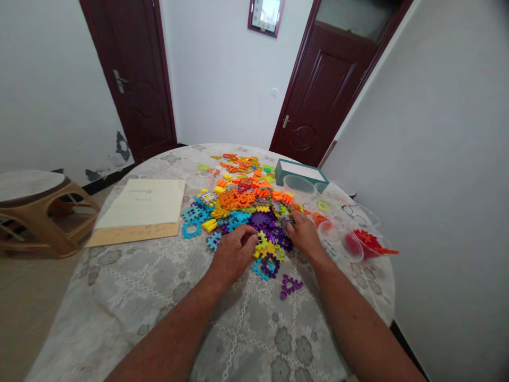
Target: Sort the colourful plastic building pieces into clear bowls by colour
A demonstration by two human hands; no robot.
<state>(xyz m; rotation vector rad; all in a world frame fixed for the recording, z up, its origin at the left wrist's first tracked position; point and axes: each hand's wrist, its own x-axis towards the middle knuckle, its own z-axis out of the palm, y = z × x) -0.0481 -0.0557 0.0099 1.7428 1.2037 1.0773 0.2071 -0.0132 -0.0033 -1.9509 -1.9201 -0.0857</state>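
At the lower edge of the frame, your forearms reach onto a round desk (131, 313) covered by a lace-patterned grey cloth. Your left grip (234, 253) has its fingers curled together at the near edge of a heap of interlocking plastic building pieces (242, 204). Your right grip (304, 237) lies just to its right, with bunched fingertips (292, 225) on a dark grey piece (284, 222). You cannot tell from this view whether either grip is clamped on a piece.

Between and just below the grips sit lime and yellow pieces (265, 246), with a blue piece (259, 270) near them. A purple triangular piece (289, 286) lies apart from the heap, nearer to you. The heap fills the middle of the desk: blue and purple pieces at the near side, orange and yellow toward the far rim.

Left of the heap, a cream sheet of paper (141, 202) lies on a brown envelope (131, 234). To the right, a clear bowl holding red pieces (368, 244) stands near a pair of eyeglasses (353, 214). Farther on, a clear bowl (298, 185) stands just before a teal box (301, 172) with a white top.

At far left, a beige stool (35, 212) stands beside the desk. At the top of the frame, two dark red doors (137, 79) (322, 95) flank a dark red wall frame (265, 16).
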